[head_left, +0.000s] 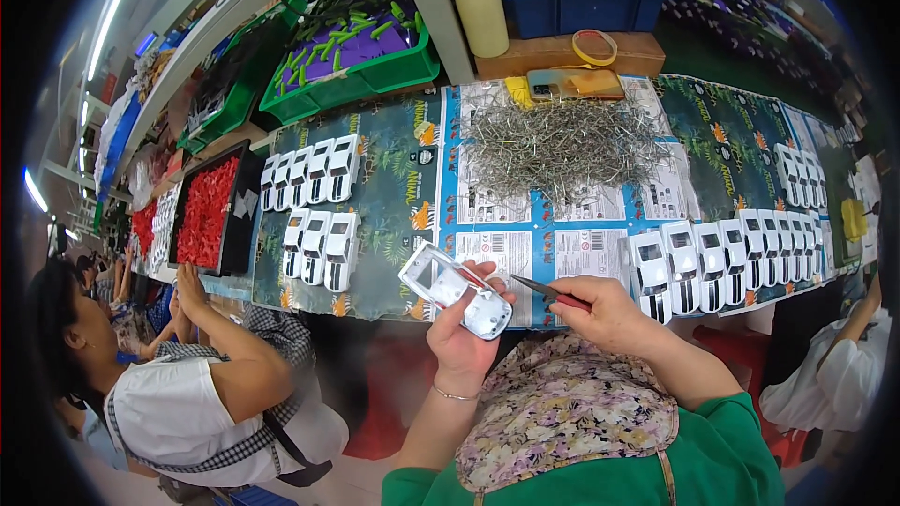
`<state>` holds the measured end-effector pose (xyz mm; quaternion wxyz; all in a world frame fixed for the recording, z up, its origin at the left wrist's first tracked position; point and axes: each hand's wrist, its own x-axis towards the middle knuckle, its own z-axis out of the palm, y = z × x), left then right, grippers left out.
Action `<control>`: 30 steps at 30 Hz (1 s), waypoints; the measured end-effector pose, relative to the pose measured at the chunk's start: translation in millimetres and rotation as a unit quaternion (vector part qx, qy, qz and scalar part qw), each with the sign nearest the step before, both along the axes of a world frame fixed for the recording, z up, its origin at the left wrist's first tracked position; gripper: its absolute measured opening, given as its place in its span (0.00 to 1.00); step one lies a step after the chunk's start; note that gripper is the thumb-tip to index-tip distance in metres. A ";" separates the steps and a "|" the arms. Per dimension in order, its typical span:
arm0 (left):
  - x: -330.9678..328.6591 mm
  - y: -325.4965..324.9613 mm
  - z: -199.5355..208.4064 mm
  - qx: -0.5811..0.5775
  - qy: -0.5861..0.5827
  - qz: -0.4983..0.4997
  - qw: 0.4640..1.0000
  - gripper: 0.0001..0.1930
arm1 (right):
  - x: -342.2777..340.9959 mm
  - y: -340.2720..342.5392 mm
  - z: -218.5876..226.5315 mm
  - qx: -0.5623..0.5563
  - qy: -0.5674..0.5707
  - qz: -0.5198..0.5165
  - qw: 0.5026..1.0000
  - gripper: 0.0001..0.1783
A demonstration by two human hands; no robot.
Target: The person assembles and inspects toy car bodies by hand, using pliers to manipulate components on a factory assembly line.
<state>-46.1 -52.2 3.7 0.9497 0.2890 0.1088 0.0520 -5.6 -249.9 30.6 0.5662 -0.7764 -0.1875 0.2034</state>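
My left hand (pixel 457 342) holds a white toy car body (pixel 478 316), turned so that its hollow inside faces up and tilted above the table's near edge. My right hand (pixel 600 314) is closed around red-handled pliers (pixel 542 289) with a slim dark nose. Their tip points left and stops just short of the car body, near my left fingertips. Past my hands lies a wide heap of thin metal pins (pixel 562 145). Rows of white toy car bodies (pixel 711 262) stand on the right, close to my right forearm. More white car bodies (pixel 319 248) sit on the left.
A black tray of red parts (pixel 208 211) and a green crate (pixel 352 56) with green and purple pieces are at left. A phone (pixel 575 84), a bottle (pixel 480 9) and a blue bin (pixel 581 9) stand behind the pins. Co-workers (pixel 202 365) sit on both sides.
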 end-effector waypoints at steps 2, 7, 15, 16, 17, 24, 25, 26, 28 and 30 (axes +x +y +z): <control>1.0 4.8 -7.3 0.029 -0.033 0.008 0.999 0.33 | 1.9 -1.8 5.6 -0.015 -0.029 0.013 0.999 0.14; 5.7 13.2 0.7 0.161 -0.088 0.003 0.983 0.43 | -0.3 2.2 10.5 -0.060 -0.123 0.045 0.989 0.12; 2.7 17.2 -8.3 0.105 -0.137 0.007 0.985 0.39 | -3.1 12.0 9.3 -0.089 -0.214 0.051 0.971 0.12; 2.2 16.2 -8.0 0.102 -0.145 0.018 0.984 0.39 | -3.5 12.9 8.4 -0.087 -0.214 0.051 0.972 0.12; 2.6 15.3 -7.3 0.097 -0.153 0.027 0.983 0.39 | -3.6 13.0 7.6 -0.087 -0.222 0.049 0.970 0.12; 3.1 16.3 -5.2 0.124 -0.163 0.028 0.978 0.39 | -2.4 15.2 10.1 -0.108 -0.232 0.049 0.965 0.09; 2.7 16.5 -5.5 0.125 -0.164 0.031 0.978 0.39 | -2.2 15.4 9.6 -0.108 -0.232 0.048 0.966 0.09; 2.6 16.6 -5.7 0.125 -0.165 0.034 0.978 0.39 | -2.1 15.3 8.8 -0.106 -0.230 0.052 0.966 0.10; 2.9 17.0 -4.9 0.130 -0.165 0.034 0.977 0.39 | -1.8 15.6 8.4 -0.104 -0.228 0.056 0.966 0.10; 3.1 17.1 -4.8 0.135 -0.166 0.035 0.976 0.39 | -1.6 15.9 9.0 -0.102 -0.229 0.055 0.967 0.10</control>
